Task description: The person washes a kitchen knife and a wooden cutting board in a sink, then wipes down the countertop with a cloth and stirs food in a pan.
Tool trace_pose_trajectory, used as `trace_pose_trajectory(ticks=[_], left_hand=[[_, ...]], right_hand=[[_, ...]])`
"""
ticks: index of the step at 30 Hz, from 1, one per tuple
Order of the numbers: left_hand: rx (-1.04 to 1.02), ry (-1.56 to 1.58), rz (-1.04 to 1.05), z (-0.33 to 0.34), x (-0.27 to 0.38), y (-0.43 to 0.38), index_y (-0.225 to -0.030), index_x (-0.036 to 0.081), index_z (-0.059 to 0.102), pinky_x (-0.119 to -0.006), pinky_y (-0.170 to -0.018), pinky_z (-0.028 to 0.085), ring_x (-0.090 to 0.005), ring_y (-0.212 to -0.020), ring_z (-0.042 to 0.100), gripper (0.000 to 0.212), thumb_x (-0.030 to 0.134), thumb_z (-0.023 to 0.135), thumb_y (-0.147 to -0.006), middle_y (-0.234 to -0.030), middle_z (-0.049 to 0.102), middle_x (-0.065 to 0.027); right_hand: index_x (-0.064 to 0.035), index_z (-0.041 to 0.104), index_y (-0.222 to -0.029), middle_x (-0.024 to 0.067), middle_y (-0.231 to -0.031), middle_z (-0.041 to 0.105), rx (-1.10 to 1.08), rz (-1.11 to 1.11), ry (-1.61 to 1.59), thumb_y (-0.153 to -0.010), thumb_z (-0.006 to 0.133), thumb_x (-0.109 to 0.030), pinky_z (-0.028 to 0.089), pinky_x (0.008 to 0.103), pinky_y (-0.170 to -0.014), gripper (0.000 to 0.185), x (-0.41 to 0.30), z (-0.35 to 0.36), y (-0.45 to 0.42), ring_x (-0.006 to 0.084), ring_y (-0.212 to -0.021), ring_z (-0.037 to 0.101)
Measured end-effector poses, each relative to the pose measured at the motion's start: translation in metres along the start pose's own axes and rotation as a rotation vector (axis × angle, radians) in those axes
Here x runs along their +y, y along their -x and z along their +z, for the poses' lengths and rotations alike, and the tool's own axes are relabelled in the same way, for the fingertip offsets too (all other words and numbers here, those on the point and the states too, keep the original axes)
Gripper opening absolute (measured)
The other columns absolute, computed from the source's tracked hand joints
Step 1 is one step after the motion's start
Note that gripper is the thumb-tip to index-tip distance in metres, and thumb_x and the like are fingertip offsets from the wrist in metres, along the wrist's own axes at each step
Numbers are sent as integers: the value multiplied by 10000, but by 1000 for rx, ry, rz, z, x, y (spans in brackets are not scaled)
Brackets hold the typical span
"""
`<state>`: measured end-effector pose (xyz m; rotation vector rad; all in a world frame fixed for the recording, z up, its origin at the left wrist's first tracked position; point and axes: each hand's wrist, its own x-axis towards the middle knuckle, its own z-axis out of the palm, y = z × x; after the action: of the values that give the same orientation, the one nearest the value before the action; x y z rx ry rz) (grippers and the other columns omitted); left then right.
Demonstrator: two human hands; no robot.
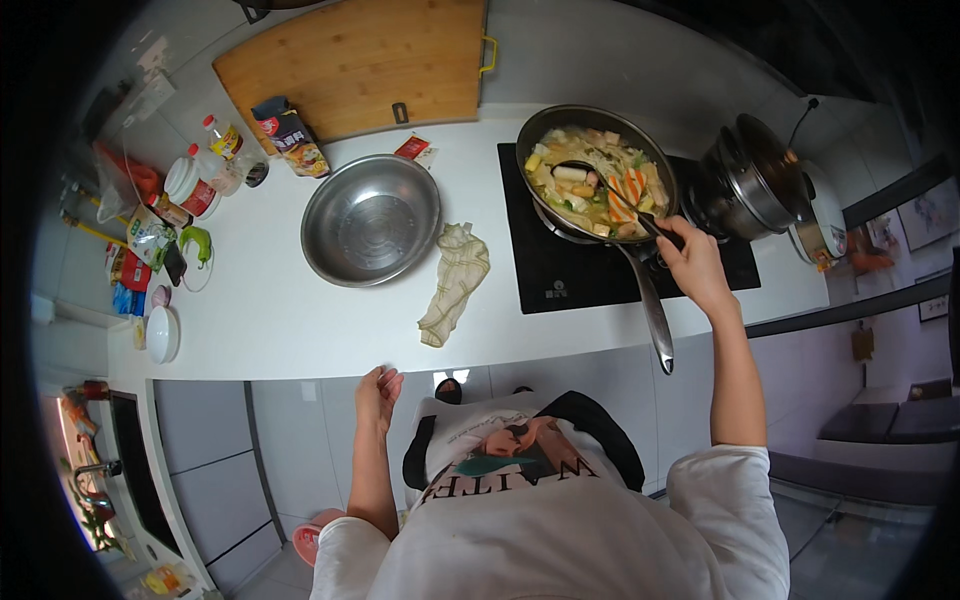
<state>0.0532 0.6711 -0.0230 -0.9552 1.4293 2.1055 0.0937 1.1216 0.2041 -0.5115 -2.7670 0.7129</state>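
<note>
With my right hand [691, 259] I grip the black handle of a ladle [645, 219], whose bowl lies in the food in a deep frying pan [523, 154]. The pan sits on a black cooktop [544, 281], its metal handle [651, 315] pointing towards me. Broth, noodles, greens, tofu cubes and orange-and-white striped pieces [624, 196] fill it. My left hand [380, 394] hangs at the counter's front edge, fingers loosely curled, holding nothing. Beyond it are a metal basin [371, 221] and a crumpled checked cloth [454, 285].
A lidded pot [742, 184] stands right of the pan, beside a rice cooker [821, 217]. A wooden board [360, 67] leans on the wall behind a seasoning packet [291, 139]. Bottles, jars, green peppers [196, 244] and a white bowl [162, 335] line the left side.
</note>
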Motion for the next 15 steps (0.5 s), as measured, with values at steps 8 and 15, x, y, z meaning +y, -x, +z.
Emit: trace_pose_trajectory(ticks=[8, 15], left_hand=[[-19, -24, -19, 2, -2, -8, -1061, -28, 477, -254, -621, 497, -222, -766, 604, 274, 166, 461, -868, -906, 563, -136], [-48, -55, -28, 13, -3, -12, -1050, -25, 481, -240, -607, 499, -200, -739, 609, 260, 164, 458, -873, -883, 568, -116]], right_hand=[[-28, 596, -1019, 178, -810, 600, 87, 11, 99, -766, 573, -38, 404, 327, -505, 253, -22, -45, 44, 234, -480, 495], [-61, 581, -952, 178, -703, 563, 84, -160, 313, -742, 561, -41, 453, 434, -579, 212, -9, -23, 30, 357, -633, 562]])
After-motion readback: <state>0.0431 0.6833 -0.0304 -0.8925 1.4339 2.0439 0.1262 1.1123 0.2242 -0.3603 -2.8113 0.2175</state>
